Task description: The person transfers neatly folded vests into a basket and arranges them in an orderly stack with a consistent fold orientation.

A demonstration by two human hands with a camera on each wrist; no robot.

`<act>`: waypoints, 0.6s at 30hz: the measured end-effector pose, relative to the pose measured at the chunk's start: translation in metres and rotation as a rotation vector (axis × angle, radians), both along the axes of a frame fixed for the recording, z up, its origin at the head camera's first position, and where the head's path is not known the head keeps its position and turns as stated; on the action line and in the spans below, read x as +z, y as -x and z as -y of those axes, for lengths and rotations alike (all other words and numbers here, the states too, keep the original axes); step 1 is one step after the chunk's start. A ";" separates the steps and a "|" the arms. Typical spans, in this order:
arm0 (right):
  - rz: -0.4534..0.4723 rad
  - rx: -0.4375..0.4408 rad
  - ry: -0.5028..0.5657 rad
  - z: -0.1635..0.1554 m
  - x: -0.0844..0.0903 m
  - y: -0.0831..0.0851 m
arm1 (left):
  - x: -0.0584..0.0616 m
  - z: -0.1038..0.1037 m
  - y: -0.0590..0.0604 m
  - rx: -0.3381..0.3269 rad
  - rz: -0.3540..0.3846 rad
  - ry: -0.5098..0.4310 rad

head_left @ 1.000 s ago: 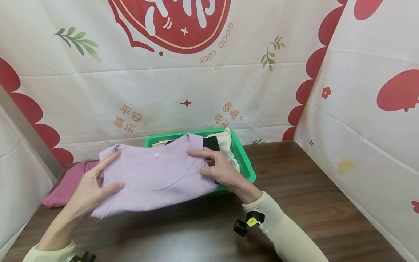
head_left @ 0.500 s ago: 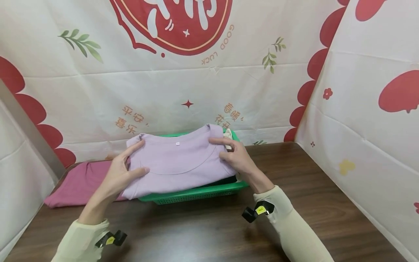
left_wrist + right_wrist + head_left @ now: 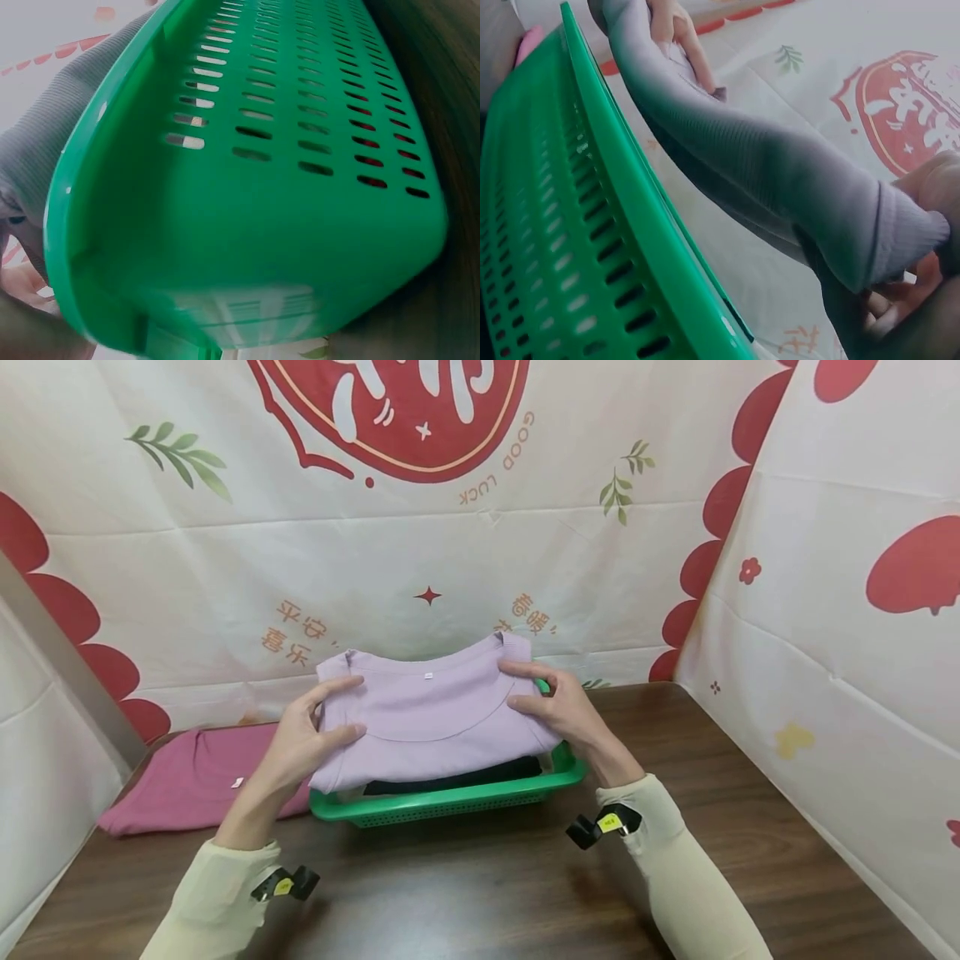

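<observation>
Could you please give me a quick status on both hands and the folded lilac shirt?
Left hand and right hand each grip a side of the folded lilac shirt. Shirt held over the green basket, dark clothing beneath. Nothing blocking.

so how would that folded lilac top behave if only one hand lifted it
The folded lilac top is probably floppy: its unsupported front edge sags between the left hand and right hand. It looks light. Lifted one-handed, the fold would likely slump open over the green basket.

Clothes around the basket (image 3: 450, 797)

A folded shirt (image 3: 431, 718) sits above the basket on the table (image 3: 750, 827); another shirt (image 3: 187, 777) lies left of the basket.
</observation>
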State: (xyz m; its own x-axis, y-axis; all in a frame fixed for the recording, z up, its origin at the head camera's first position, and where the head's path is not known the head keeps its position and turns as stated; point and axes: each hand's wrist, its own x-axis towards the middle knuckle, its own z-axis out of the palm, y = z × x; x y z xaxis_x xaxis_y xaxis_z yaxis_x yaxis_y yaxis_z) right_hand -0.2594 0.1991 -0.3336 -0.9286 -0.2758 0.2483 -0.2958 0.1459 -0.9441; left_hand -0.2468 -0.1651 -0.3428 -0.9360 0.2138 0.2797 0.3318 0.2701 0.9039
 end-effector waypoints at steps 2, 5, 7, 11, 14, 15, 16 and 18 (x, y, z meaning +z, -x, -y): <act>0.002 0.011 -0.010 -0.004 -0.001 0.001 | 0.001 -0.002 0.001 0.008 0.000 0.003; 0.016 0.030 -0.010 -0.007 -0.001 0.003 | 0.003 -0.004 0.002 0.003 0.006 -0.012; 0.035 0.038 -0.001 -0.009 -0.001 0.004 | 0.004 -0.006 0.002 0.001 0.015 -0.022; 0.080 0.052 0.048 -0.011 -0.002 0.007 | 0.004 -0.007 0.002 0.003 0.027 -0.035; 0.084 0.070 0.083 -0.011 -0.003 0.010 | 0.003 -0.008 0.003 0.014 0.017 -0.025; 0.079 0.074 0.088 -0.011 -0.004 0.011 | 0.002 -0.008 0.003 0.020 0.013 -0.019; 0.069 0.078 0.091 -0.011 -0.005 0.011 | 0.002 -0.008 0.004 0.024 0.010 -0.013; 0.045 0.083 0.092 -0.011 -0.007 0.013 | 0.001 -0.008 0.004 0.030 0.011 -0.007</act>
